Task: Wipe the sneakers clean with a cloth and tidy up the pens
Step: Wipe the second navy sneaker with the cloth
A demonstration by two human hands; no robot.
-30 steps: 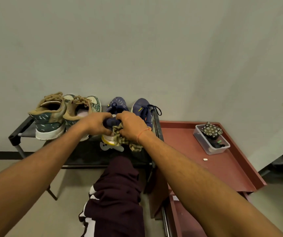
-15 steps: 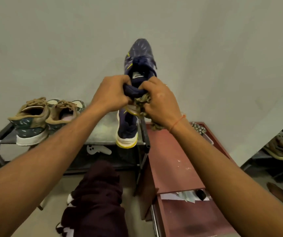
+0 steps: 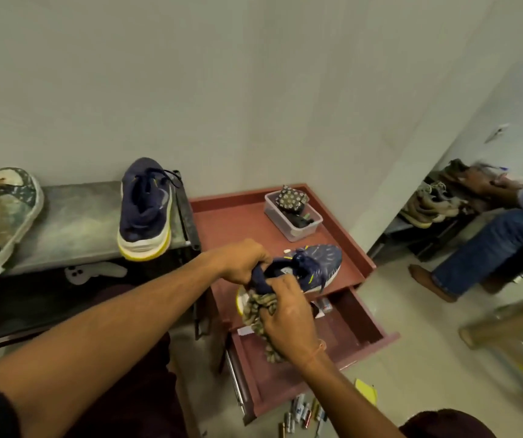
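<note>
Now our left hand [image 3: 244, 260] grips the navy sneaker [image 3: 314, 263] by its soft heel collar above the red cabinet [image 3: 231, 222], our right hand [image 3: 285, 314] bunching the limp cloth [image 3: 258, 308] against its heel; light, probably best steadied there.

Dim, flat indoor light; soft shadows. Wide-angle bend at edges. Motion blur far right of red worktop [image 3: 231, 226], smearing seated person [image 3: 491, 238].

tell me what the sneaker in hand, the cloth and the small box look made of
The navy sneaker: matte fabric upper, knit-looking, with a paler sole, probably foam or rubber. The cloth: soft patterned fabric, bunched in folds. The box: clear plastic, likely; its contents show through the walls.
</note>
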